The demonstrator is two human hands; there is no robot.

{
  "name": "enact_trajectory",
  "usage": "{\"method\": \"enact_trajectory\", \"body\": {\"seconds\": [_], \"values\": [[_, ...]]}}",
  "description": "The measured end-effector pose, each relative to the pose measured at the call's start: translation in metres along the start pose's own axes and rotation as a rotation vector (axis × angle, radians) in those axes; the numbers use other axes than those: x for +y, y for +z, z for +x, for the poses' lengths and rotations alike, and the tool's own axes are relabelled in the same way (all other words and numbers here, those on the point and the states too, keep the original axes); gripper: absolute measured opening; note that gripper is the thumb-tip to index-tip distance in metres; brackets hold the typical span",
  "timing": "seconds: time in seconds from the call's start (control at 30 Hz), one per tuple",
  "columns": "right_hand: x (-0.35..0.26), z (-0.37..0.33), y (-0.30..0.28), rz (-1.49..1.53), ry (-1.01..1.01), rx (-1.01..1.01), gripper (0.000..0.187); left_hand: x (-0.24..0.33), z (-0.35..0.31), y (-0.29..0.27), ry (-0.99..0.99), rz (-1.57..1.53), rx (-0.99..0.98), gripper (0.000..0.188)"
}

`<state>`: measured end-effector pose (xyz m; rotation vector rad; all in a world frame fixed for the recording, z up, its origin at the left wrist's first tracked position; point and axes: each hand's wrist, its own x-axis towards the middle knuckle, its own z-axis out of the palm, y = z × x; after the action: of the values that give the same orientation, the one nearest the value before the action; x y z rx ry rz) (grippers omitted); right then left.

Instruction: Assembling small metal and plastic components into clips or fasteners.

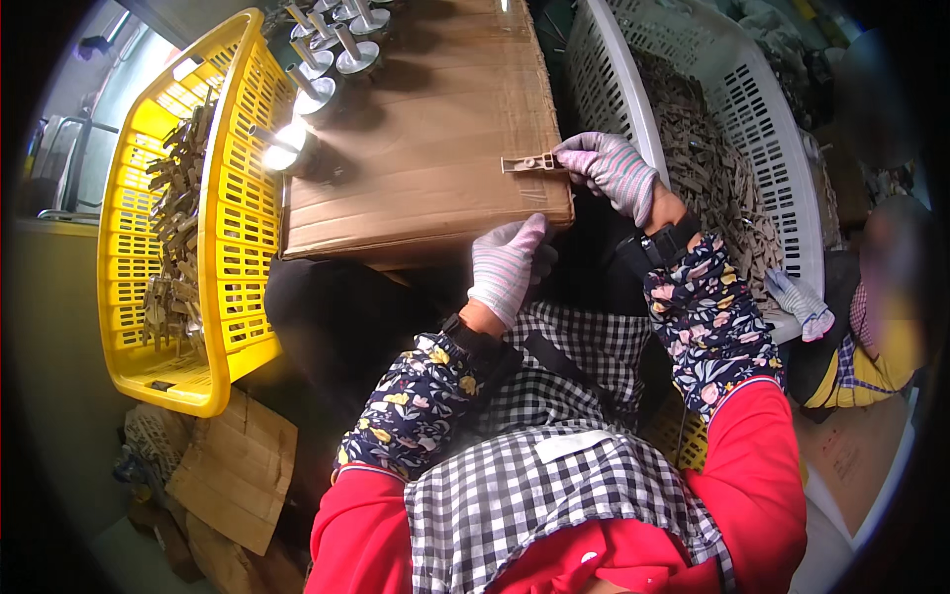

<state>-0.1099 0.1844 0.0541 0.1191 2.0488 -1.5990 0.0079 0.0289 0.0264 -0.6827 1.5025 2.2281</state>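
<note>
Both my hands wear pale striped knit gloves. A small tan slotted piece [526, 164], flat and elongated, is held by one end in the fingers of my right hand [616, 173], near the right edge of a brown cardboard box [445, 129]. My left hand [505, 265] is by the box's front edge, thumb raised against curled fingers. What those fingers hold, if anything, is hidden. Several round metal discs with upright posts [358, 57] stand at the box's far left.
To the left a yellow basket [237, 198] holds many small brownish metallic pieces. On the right a white basket [643, 99] is full of small tan pieces. A co-worker's gloved hand [800, 305] is at its near rim. Cardboard sheets [237, 475] lie at lower left.
</note>
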Motion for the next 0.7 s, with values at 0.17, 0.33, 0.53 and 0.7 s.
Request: {"method": "enact_trajectory", "body": {"seconds": [0.17, 0.33, 0.53, 0.7], "values": [[-0.001, -0.001, 0.005, -0.030, -0.017, 0.019, 0.013, 0.002, -0.002, -0.001, -0.003, 0.021, 0.011, 0.035], [0.011, 0.010, 0.000, -0.168, -0.187, 0.033, 0.013, 0.000, 0.000, -0.002, 0.012, -0.001, -0.003, 0.035], [0.012, 0.012, -0.012, -0.453, -0.231, 0.114, 0.027, -0.002, 0.002, 0.008, 0.043, -0.027, 0.009, 0.031], [0.001, 0.006, -0.001, -0.660, -0.291, 0.155, 0.039, -0.008, 0.004, -0.001, 0.144, -0.056, 0.024, 0.028]]}}
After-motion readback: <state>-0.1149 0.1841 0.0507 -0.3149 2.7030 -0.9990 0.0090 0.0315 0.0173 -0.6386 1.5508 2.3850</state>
